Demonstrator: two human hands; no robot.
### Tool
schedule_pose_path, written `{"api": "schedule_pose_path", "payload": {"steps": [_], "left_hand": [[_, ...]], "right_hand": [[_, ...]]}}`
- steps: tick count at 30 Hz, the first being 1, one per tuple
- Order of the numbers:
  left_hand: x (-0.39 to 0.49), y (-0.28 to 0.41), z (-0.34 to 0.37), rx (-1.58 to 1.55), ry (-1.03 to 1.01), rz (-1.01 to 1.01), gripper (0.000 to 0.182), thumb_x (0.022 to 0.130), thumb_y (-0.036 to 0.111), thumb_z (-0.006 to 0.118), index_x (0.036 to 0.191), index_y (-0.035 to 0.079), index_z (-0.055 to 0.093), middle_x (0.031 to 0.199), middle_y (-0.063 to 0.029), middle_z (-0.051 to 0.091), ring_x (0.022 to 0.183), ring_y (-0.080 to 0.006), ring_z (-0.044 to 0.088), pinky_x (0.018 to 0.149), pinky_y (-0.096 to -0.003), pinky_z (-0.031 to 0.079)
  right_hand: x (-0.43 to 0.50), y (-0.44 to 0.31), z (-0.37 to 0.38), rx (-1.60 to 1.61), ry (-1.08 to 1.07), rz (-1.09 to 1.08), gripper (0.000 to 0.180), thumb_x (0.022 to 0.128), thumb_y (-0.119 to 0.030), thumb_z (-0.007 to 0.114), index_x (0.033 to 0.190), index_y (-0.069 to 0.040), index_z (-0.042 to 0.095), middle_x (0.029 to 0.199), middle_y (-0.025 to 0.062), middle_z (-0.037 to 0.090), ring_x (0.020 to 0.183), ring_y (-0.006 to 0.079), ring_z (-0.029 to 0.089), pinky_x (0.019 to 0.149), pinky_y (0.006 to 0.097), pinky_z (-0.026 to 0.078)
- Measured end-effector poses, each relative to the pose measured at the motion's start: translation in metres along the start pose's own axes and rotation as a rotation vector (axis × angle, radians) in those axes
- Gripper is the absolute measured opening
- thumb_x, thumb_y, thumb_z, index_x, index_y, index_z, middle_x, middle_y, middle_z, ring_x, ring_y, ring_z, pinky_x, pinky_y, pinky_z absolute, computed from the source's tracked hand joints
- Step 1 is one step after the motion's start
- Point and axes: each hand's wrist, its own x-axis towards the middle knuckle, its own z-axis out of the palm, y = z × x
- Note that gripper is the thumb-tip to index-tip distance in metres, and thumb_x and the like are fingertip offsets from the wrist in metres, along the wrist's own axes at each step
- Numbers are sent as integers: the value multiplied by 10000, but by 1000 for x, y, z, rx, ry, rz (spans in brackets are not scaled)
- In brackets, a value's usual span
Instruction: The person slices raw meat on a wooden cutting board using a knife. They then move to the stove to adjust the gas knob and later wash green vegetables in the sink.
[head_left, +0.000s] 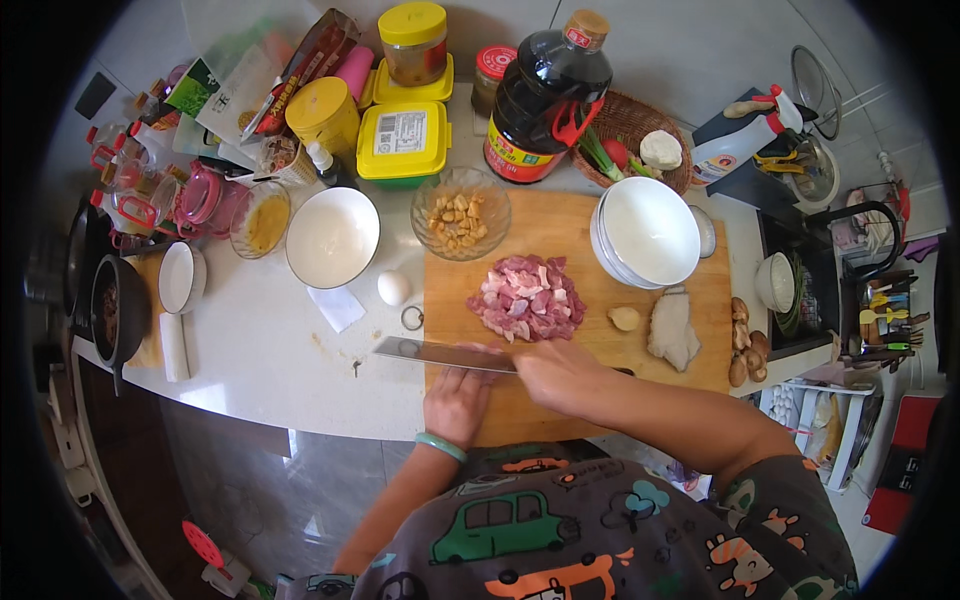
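In my right hand (561, 377) is the handle of a kitchen cleaver (442, 355), its blade pointing left across the board's left edge. My left hand (456, 405), with a green bangle at the wrist, presses down beside the blade on a piece of raw meat (478, 348), which the blade and fingers partly hide. Just beyond lies a heap of chopped raw meat (529, 298) on the wooden cutting board (517, 420). A peeled pale bulb or root piece (623, 319) and a pale flat slab (673, 328) lie to the right on the board.
White bowls (651, 231) and a glass bowl of browned pieces (459, 217) stand at the back of the board. Left are an egg (394, 287), a metal ring (412, 318) and a white bowl (333, 237). A large dark sauce bottle (544, 97) stands behind; mushrooms (748, 345) lie right.
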Motion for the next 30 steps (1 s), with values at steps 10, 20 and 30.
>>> {"api": "schedule_pose_path", "payload": {"steps": [10, 20, 30], "left_hand": [[-4, -4, 0, -46, -42, -51, 240, 803, 131, 714, 1036, 82, 682, 978, -126, 671, 881, -323, 659, 736, -412, 550], [-11, -10, 3, 5, -37, -31, 349, 764, 135, 725, 1096, 58, 649, 1049, -161, 653, 918, -358, 655, 791, -414, 554], [-9, -5, 1, -7, -28, -43, 291, 785, 97, 694, 1069, 51, 655, 1064, -151, 647, 948, -353, 644, 804, -416, 545]], "right_hand": [[17, -15, -1, -77, 29, -121, 210, 812, -68, 515, 894, 30, 681, 811, 255, 668, 774, 399, 679, 659, 484, 534], [37, -28, 15, -75, 53, -107, 226, 819, -58, 514, 962, 28, 665, 855, 263, 671, 796, 410, 681, 685, 489, 539], [-8, 11, 24, -105, 10, 67, 171, 804, -36, 534, 819, 36, 689, 846, 252, 676, 805, 396, 687, 651, 471, 552]]}}
